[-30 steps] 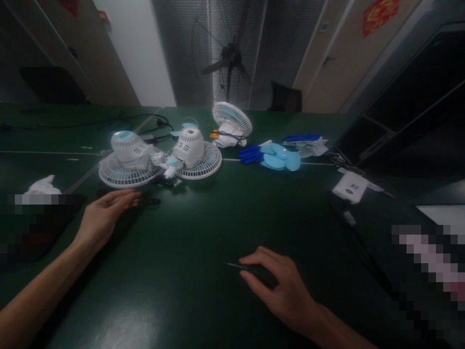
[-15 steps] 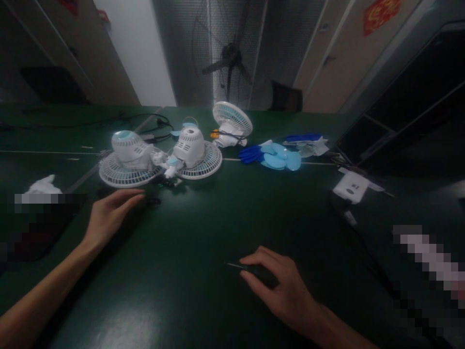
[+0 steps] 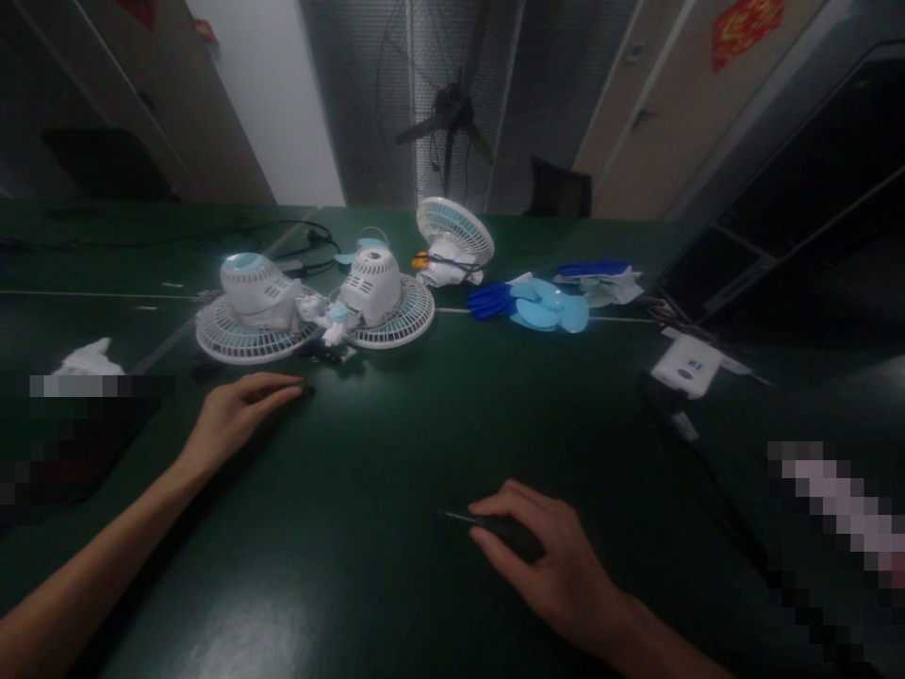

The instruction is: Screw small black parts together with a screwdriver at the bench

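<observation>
- Across the green desk (image 3: 382,443), two hands are at work: one left, one right.
- One screwdriver (image 3: 509,536) is in the right hand (image 3: 558,552), grip closed on its dark handle, the thin shaft pointing left over the near part of the desk.
- One small dark object (image 3: 309,389) lies at the fingertips of the left hand (image 3: 237,415); thumb and forefinger are close together, but whether they clamp it I cannot tell.
- Three small white fans: two grille-down, side by side, the left fan (image 3: 255,311) and the middle fan (image 3: 374,292); the far fan (image 3: 452,245) is tilted, beyond them.
- One light blue blade set (image 3: 548,306) is beside a blue glove (image 3: 491,300).
- One white box (image 3: 685,365) sits to the right.
</observation>
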Motion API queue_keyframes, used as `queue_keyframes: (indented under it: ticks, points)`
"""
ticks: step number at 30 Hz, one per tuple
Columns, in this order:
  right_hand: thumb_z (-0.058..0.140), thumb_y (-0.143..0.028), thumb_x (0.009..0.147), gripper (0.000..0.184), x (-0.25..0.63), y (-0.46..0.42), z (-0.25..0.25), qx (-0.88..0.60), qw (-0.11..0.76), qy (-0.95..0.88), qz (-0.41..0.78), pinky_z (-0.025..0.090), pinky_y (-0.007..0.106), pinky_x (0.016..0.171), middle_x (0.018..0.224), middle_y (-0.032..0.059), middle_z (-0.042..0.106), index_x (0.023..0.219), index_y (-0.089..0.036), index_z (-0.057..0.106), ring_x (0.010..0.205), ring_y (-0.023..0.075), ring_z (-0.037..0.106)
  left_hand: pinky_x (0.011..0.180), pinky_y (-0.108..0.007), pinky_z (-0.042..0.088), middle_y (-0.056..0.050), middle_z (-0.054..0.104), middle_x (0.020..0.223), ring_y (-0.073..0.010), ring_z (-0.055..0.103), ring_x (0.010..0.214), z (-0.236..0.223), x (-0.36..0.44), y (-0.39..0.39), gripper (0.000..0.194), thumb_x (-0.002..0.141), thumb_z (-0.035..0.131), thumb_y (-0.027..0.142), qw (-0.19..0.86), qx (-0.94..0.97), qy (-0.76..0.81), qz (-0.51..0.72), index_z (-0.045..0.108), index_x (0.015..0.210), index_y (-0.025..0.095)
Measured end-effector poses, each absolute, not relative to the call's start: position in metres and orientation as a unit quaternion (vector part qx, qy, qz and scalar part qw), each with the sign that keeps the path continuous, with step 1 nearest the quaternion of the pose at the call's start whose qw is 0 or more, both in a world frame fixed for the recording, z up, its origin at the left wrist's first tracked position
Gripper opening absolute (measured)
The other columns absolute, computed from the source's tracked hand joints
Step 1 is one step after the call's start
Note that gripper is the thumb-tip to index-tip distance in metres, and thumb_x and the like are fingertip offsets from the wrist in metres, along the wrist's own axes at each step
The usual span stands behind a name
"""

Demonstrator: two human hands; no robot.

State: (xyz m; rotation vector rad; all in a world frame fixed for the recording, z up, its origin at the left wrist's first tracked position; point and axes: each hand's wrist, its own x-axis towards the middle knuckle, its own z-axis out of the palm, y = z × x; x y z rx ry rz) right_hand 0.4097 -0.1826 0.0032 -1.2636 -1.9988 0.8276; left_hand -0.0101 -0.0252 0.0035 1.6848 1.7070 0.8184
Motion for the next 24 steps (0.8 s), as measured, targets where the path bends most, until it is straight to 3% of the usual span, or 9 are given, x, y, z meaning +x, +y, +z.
queue_keyframes:
  ticks: [7,13,24]
  points:
    - [0.066,-0.021,0.098,0.014,0.410,-0.183,0.001,-0.480,0.316,-0.757,0.311,0.050,0.032,0.072,0.092,0.0025,0.073,0.111,-0.024,0.070,0.082,0.0186,0.071,0.102,-0.033,0.052,-0.007,0.076,0.122,-0.0319,0.067,0.118,0.001,-0.009,-0.027,0.045,0.069,0.086,0.055,0.294,0.623,0.640,0.341,0.083,0.105,0.029]
    - [0.065,-0.020,0.097,0.014,0.409,-0.183,0.002,-0.484,0.315,-0.753,0.315,0.051,0.033,0.073,0.093,0.0027,0.073,0.110,-0.024,0.070,0.082,0.0192,0.072,0.092,-0.032,0.054,-0.004,0.071,0.133,-0.0312,0.066,0.117,0.003,-0.014,-0.027,0.055,0.084,0.073,0.061,0.296,0.610,0.687,0.260,0.073,0.129,0.030]
    - [0.066,-0.021,0.098,0.015,0.411,-0.182,0.001,-0.483,0.308,-0.759,0.308,0.052,0.032,0.073,0.094,0.0029,0.074,0.112,-0.024,0.070,0.083,0.0194,0.072,0.078,-0.026,0.057,-0.006,0.078,0.114,-0.0272,0.072,0.100,0.008,-0.012,-0.024,0.045,0.082,0.077,0.055,0.343,0.628,0.647,0.263,0.080,0.112,0.022]
